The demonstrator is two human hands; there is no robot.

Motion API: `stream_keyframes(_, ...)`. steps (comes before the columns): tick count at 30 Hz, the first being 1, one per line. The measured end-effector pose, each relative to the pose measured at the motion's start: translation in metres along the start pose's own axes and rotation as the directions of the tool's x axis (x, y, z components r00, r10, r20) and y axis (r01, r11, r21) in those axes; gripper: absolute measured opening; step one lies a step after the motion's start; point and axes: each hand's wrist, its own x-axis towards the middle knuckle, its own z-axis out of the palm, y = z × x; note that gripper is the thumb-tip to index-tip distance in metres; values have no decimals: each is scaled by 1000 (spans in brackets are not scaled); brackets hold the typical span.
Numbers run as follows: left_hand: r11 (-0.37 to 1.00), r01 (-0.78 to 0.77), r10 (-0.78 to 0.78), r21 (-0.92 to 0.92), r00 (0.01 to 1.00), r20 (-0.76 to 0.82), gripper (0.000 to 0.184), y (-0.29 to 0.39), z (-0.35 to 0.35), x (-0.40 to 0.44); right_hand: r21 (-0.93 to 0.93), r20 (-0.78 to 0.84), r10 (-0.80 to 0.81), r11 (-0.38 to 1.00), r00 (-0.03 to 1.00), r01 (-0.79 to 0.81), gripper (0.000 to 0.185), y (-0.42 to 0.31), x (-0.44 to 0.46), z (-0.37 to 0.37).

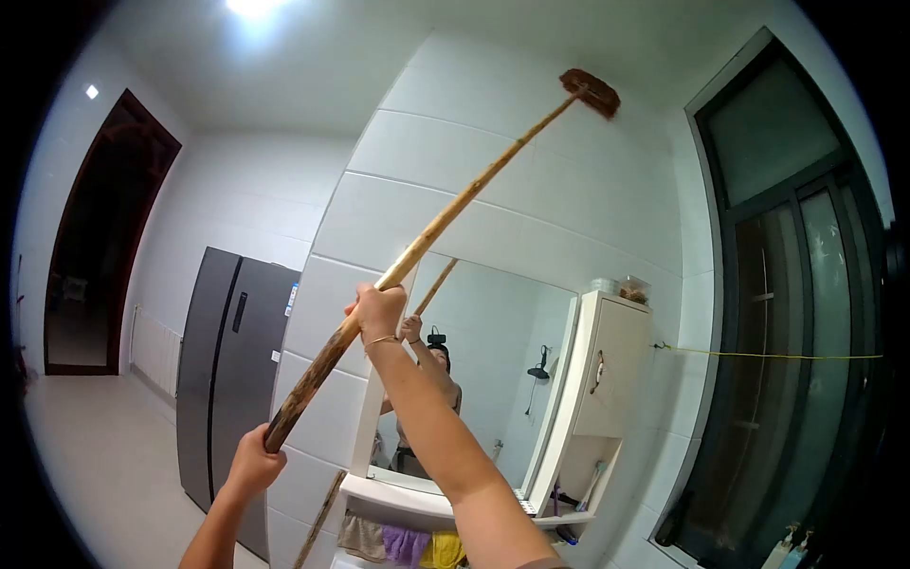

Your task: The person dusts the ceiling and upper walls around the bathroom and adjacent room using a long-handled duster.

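A long-handled brush (457, 204) with a knotty wooden pole slants up across the view. Its reddish-brown head (590, 93) is against the upper tiled wall, close to the ceiling; whether the bristles touch is hard to tell. Around the middle of the pole my right hand (381, 311) is closed, a thin bracelet on its wrist. My left hand (254, 463) grips the darker lower end. Behind my right arm hangs a mirror (512, 351), which reflects a person and part of the pole.
A white cabinet (599, 365) adjoins the mirror, with containers (633, 288) on top. Cloths (406, 546) hang beneath the mirror's ledge. A yellow cord (773, 355) runs across the dark-framed window (796, 228). At left are a grey fridge (223, 370) and a doorway (104, 237).
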Motion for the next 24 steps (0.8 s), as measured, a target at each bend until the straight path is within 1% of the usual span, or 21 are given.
stream_keyframes(3,999,-38,36,-30,998,-58,9,-24,-10,-21,12,40,30,999,999,-31,16,7,-19,25)
stream_keyframes(5,998,21,-26,-54,995,-98,8,-28,-21,-41,5,72,48,999,996,-48,17,14,-30,41)
stream_keyframes(6,994,70,-78,-86,993,-92,8,-34,-22,-50,-3,103,43,999,994,-43,17,14,-37,47)
stream_keyframes(7,994,73,-81,-82,992,-99,8,-43,-23,-57,-9,134,37,999,990,-36,17,17,-44,53)
stream_keyframes(9,981,112,-126,-161,989,-78,8,-64,-23,-73,-28,166,35,999,985,-30,17,34,-50,65)
stream_keyframes(10,967,187,-198,-172,979,-54,9,-76,-24,-83,-30,204,52,998,978,-46,19,38,-55,68)
stream_keyframes(12,967,197,-209,-161,976,-59,10,-100,-20,-105,-18,250,61,998,966,-59,22,45,-70,74)
stream_keyframes(13,966,206,-217,-155,974,-60,13,-103,-19,-113,-12,247,67,998,967,-66,22,44,-80,74)
stream_keyframes(14,966,210,-221,-148,974,-58,13,-104,-17,-124,-25,294,90,996,952,-87,23,44,-90,74)
stream_keyframes(16,826,456,-480,-332,877,10,12,-89,-14,-148,-65,400,162,987,902,-148,22,48,-103,68)
stream_keyframes(17,818,485,-487,-309,870,76,8,-95,-13,-162,-60,396,163,987,904,-151,22,51,-110,62)
stream_keyframes(19,899,308,-328,-310,945,-13,8,-144,15,-186,-95,450,192,981,872,-167,25,50,-127,48)
stream_keyframes(20,901,309,-327,-306,945,-7,8,-146,21,-195,-139,458,226,973,860,-182,27,62,-127,41)
stream_keyframes(22,887,349,-362,-301,932,14,5,-137,34,-202,-124,437,209,977,875,-172,28,63,-137,23)
stream_keyframes(23,889,349,-359,-298,933,22,5,-131,38,-205,-112,423,193,981,885,-161,29,64,-141,15)
stream_keyframes(24,885,349,-352,-307,935,48,5,-117,38,-208,-134,425,211,976,880,-170,31,65,-143,6)
